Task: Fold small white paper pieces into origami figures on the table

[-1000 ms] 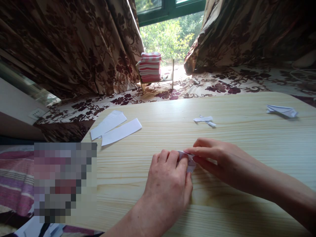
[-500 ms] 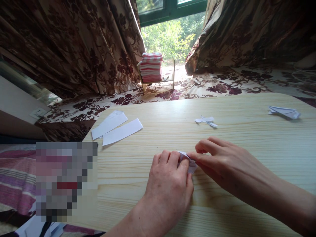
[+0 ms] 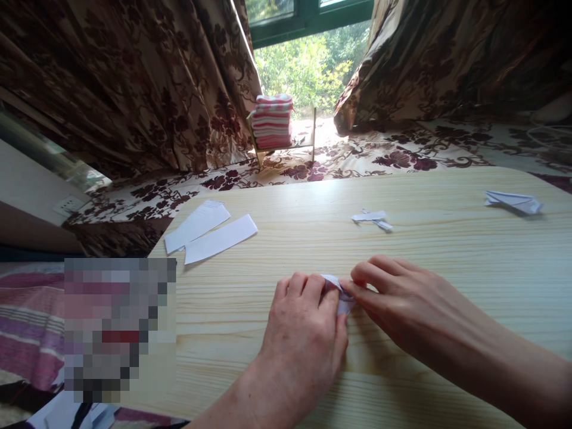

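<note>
A small piece of folded white paper (image 3: 345, 304) lies on the wooden table, partly covered by my fingers. My left hand (image 3: 306, 325) is closed over its left part, with the index finger pressing on top and the thumb along the near side. From the right, my right hand (image 3: 386, 292) pinches the paper's right edge between thumb and fingertips. The paper's left part is hidden under my left hand.
Two white paper strips (image 3: 221, 239) lie at the table's left. Small paper scraps (image 3: 370, 218) sit beyond my hands, and a folded paper piece (image 3: 513, 202) rests at the far right. Folded striped cloths (image 3: 272, 122) are stacked on a small stand near the window.
My right hand has shifted slightly down and left along the paper's right edge. My left hand stays nearly where it was, still over the paper.
</note>
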The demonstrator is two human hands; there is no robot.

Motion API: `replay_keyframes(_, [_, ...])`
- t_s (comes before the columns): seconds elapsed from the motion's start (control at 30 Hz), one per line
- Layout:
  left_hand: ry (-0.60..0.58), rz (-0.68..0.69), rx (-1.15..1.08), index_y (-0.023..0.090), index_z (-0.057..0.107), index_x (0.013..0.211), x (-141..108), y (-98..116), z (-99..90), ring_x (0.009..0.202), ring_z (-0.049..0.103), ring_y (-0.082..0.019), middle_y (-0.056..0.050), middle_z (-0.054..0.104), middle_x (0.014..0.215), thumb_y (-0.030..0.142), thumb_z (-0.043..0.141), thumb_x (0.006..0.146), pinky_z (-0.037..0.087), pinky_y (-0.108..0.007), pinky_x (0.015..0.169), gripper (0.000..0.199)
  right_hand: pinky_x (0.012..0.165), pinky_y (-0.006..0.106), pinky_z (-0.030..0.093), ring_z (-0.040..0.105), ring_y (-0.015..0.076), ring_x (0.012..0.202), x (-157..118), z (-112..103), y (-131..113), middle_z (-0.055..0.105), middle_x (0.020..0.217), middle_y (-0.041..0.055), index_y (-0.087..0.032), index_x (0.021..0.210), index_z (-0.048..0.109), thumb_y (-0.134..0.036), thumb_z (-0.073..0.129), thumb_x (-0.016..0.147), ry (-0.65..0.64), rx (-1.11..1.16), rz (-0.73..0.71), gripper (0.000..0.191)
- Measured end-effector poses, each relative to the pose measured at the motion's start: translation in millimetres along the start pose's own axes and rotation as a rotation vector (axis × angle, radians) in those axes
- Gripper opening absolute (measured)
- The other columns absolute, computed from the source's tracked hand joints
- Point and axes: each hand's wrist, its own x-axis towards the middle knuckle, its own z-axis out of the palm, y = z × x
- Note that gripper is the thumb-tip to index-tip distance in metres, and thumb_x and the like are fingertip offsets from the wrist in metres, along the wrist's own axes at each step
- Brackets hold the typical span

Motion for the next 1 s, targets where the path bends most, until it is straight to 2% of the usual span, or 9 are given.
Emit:
replay_keyframes(0.27, [-0.029,-0.003,-0.029,0.016,0.060,0.103,-1.0,-0.6,-5.3,0.094,0.048,-0.025,-0.008,0.058,0.102,0.022,0.046,0.089,0.042,-0.045,0.083,0.021,0.062,0.034,0.037,0.047,0.0211,0.071,-4.5,6.5,-9.2,0.058,0.078,0.0047,-0.013,0.087,0.065,-0.003,0.061,0.069,-0.005,-0.067,0.012,0.021])
replay_keyframes(0.4, [-0.039,-0.038,-0.094,0.016,0.059,0.100,-3.4,-3.7,-13.0,0.096,0.049,-0.025,-0.009,0.058,0.105,0.020,0.047,0.087,0.042,-0.044,0.085,0.018,0.061,0.032,0.038,0.046,0.0201,0.071,-3.6,4.8,-9.0,0.057,0.078,0.0041,-0.012,0.091,0.065,-0.002,0.062,0.070,-0.009,-0.038,0.013,0.024])
replay_keyframes(0.67, [0.131,-0.044,-0.119,0.018,0.063,0.090,3.0,-18.2,-19.9,0.087,0.053,-0.023,-0.007,0.059,0.089,0.018,0.048,0.087,0.043,-0.040,0.078,0.015,0.061,0.031,0.037,0.046,0.0194,0.071,-4.9,3.3,-5.0,0.057,0.077,0.0035,-0.015,0.086,0.063,-0.003,0.060,0.072,-0.011,-0.008,0.029,0.018])
replay_keyframes(0.77, [0.172,-0.116,-0.155,0.019,0.062,0.088,12.8,-23.7,-19.6,0.087,0.055,-0.022,-0.004,0.061,0.086,0.016,0.055,0.083,0.043,-0.039,0.080,0.009,0.062,0.031,0.037,0.046,0.0191,0.072,-5.5,3.9,-4.1,0.057,0.079,0.0036,-0.015,0.090,0.062,-0.003,0.058,0.074,-0.014,-0.011,0.031,0.021])
replay_keyframes(0.87, [0.119,-0.177,-0.196,0.018,0.062,0.087,19.7,-26.9,-19.6,0.088,0.056,-0.022,-0.003,0.062,0.086,0.013,0.060,0.079,0.044,-0.038,0.080,0.010,0.062,0.031,0.037,0.047,0.0194,0.073,-5.0,3.1,-3.6,0.058,0.080,0.0042,-0.015,0.092,0.062,-0.003,0.057,0.075,-0.026,-0.016,0.041,0.021])
replay_keyframes(1.0, [0.036,-0.083,-0.229,0.019,0.065,0.082,20.3,-28.4,-20.9,0.087,0.056,-0.020,-0.004,0.062,0.086,0.012,0.053,0.084,0.044,-0.037,0.080,0.014,0.062,0.031,0.037,0.047,0.0193,0.072,-4.6,0.3,-4.5,0.058,0.080,0.0043,-0.016,0.090,0.062,-0.001,0.056,0.074,-0.029,0.007,0.048,0.022])
